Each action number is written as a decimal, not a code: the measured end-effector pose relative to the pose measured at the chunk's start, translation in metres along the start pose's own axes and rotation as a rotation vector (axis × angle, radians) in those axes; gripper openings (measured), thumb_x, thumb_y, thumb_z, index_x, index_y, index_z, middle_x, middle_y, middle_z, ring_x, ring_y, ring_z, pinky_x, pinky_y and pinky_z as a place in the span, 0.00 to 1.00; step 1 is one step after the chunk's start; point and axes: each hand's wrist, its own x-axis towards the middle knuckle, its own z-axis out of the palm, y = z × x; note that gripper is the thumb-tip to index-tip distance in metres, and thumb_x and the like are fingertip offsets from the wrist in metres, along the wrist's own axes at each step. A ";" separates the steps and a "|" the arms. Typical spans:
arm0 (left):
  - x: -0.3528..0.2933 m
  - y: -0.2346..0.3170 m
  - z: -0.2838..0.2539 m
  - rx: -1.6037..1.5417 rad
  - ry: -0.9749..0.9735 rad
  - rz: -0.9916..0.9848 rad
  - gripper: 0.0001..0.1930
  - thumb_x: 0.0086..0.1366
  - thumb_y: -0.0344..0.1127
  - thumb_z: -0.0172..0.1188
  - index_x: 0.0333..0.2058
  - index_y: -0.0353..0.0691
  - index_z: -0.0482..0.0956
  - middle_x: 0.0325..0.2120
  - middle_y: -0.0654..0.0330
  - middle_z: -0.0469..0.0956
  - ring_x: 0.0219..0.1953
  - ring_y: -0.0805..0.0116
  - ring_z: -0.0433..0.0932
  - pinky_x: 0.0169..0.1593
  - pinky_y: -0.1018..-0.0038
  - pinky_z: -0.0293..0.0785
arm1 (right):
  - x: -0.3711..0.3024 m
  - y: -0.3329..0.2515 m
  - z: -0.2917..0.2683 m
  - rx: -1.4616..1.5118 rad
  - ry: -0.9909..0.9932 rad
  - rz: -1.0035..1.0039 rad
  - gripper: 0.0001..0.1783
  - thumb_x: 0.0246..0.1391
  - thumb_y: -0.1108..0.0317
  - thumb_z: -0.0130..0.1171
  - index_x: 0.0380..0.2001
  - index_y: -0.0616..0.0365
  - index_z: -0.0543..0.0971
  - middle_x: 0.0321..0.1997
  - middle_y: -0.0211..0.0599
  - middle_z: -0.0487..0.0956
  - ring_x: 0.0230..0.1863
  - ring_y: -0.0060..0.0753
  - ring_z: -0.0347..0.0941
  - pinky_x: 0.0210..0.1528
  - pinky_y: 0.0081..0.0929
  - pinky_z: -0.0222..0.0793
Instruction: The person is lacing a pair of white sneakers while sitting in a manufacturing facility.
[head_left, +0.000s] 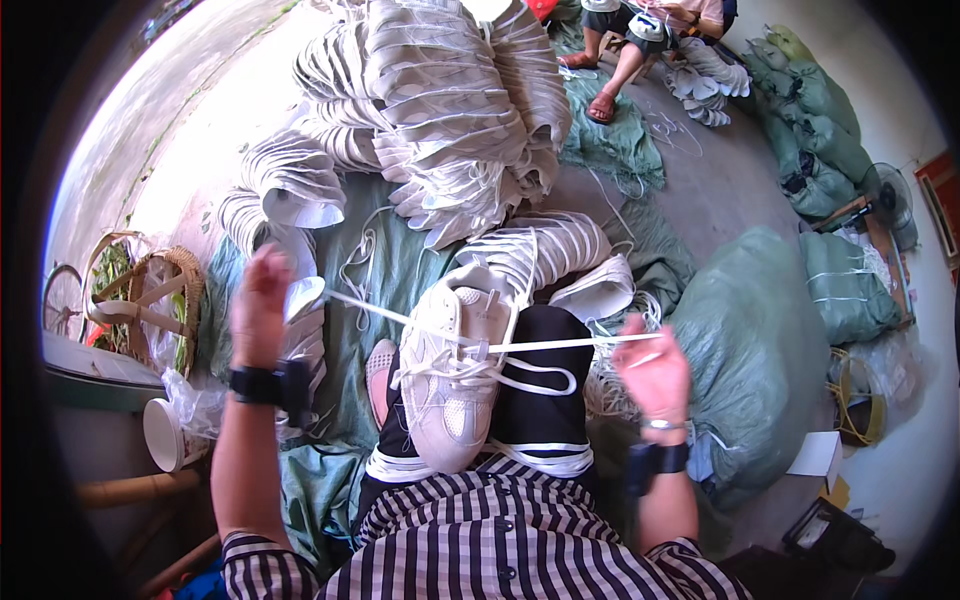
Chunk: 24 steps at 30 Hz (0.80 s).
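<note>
A white sneaker (448, 405) rests on my lap, its toe toward my body and its laced front facing up. A white shoelace (560, 345) runs out from it to both sides, pulled straight, with a loose loop at its right. My left hand (262, 300) is raised to the left with curled fingers, in line with the lace's left length; the grip itself is blurred against bright shoe parts. My right hand (652, 372), out to the right, closes on the other length between thumb and fingers. Dark bands sit on both wrists.
Stacked white shoe uppers (450, 90) pile up ahead on green sheeting (370, 250). A large green sack (755, 340) stands at my right, a wicker basket (180, 290) and white bucket (165, 435) at my left. Another person (650, 30) sits far right, near a fan (890, 200).
</note>
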 end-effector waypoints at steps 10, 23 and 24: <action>-0.069 0.009 0.046 0.582 -0.092 0.035 0.12 0.64 0.36 0.51 0.43 0.37 0.77 0.27 0.66 0.71 0.31 0.76 0.70 0.37 0.77 0.70 | -0.030 -0.087 -0.052 0.148 0.207 -0.440 0.10 0.55 0.57 0.56 0.34 0.49 0.77 0.29 0.27 0.72 0.34 0.27 0.67 0.48 0.37 0.60; -0.112 -0.052 0.188 1.911 -1.381 1.054 0.06 0.46 0.34 0.57 0.26 0.45 0.79 0.32 0.65 0.70 0.42 0.70 0.66 0.39 0.75 0.64 | 0.002 0.025 0.032 -0.917 -0.070 -0.153 0.13 0.59 0.69 0.49 0.45 0.59 0.76 0.37 0.33 0.79 0.17 0.11 0.63 0.16 0.09 0.55; -0.110 -0.049 0.186 1.939 -1.348 1.102 0.05 0.47 0.33 0.57 0.26 0.46 0.79 0.32 0.66 0.70 0.41 0.70 0.66 0.39 0.75 0.64 | 0.003 0.031 0.036 -1.031 -0.089 -0.157 0.13 0.59 0.68 0.50 0.45 0.59 0.76 0.39 0.34 0.80 0.17 0.10 0.65 0.17 0.09 0.57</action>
